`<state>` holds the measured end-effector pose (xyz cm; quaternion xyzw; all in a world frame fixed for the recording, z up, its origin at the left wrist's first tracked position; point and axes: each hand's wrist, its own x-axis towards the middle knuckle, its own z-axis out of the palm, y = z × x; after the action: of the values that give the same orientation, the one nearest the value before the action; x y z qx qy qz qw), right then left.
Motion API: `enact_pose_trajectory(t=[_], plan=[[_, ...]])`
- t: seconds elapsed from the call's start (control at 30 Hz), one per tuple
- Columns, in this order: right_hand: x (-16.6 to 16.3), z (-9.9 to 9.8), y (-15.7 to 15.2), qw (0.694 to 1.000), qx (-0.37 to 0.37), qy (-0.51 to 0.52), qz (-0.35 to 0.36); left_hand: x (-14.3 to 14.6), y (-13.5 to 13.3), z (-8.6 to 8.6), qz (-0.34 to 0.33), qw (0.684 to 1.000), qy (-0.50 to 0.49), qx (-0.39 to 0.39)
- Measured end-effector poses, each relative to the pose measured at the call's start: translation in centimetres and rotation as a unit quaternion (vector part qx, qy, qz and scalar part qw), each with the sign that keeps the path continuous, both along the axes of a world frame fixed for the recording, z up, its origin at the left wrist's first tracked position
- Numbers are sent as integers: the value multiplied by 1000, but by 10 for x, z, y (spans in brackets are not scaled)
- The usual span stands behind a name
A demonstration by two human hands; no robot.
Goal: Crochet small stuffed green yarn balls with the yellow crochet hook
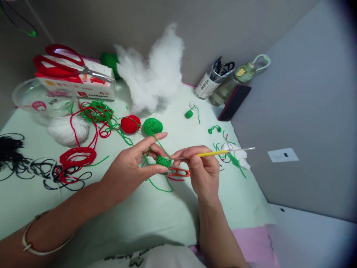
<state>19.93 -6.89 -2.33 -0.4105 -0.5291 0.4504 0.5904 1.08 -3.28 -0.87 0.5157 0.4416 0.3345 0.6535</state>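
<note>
My left hand (134, 163) pinches a small green crocheted piece (163, 161) between thumb and fingers, with green yarn running over its index finger back to a green yarn ball (152, 126). My right hand (202, 167) is closed around a yellow-handled crochet hook (214, 153), whose tip meets the green piece. Both hands hover above a pale green table cover (156, 216). An orange thread snip (178, 171) lies on the cover just under the hands.
A red yarn ball (130, 124), loose red, green and black yarn (75, 156), a white yarn ball (67, 129), white stuffing (153, 74), red scissors (64, 63) on a box, a clear bowl (36, 100), a pen cup (212, 80), a bottle (237, 80) and a phone (234, 102).
</note>
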Motion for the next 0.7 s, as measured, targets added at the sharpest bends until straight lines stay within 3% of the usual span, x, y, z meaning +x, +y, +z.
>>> enact_pose_trajectory(t=[0.2, 0.27, 0.33, 0.47, 0.57, 0.7], plan=[[3, -2, 3, 999, -40, 2, 17, -1, 1, -4, -7, 1000, 5, 3], [2, -1, 2, 999, -11, -40, 8, -1, 2, -7, -10, 1000, 5, 7], [1, -2, 0, 991, 68, -115, 0, -1, 2, -9, -9, 1000, 9, 6], [-5, -5, -9, 915, 243, -318, -47, 1, 2, -8, 4, 999, -18, -29], [-8, -6, -16, 855, 282, -418, -117, 5, -3, -5, 22, 996, -67, -58], [-11, -7, -22, 826, 303, -449, -155, 9, -11, -4, 37, 990, -109, -86]])
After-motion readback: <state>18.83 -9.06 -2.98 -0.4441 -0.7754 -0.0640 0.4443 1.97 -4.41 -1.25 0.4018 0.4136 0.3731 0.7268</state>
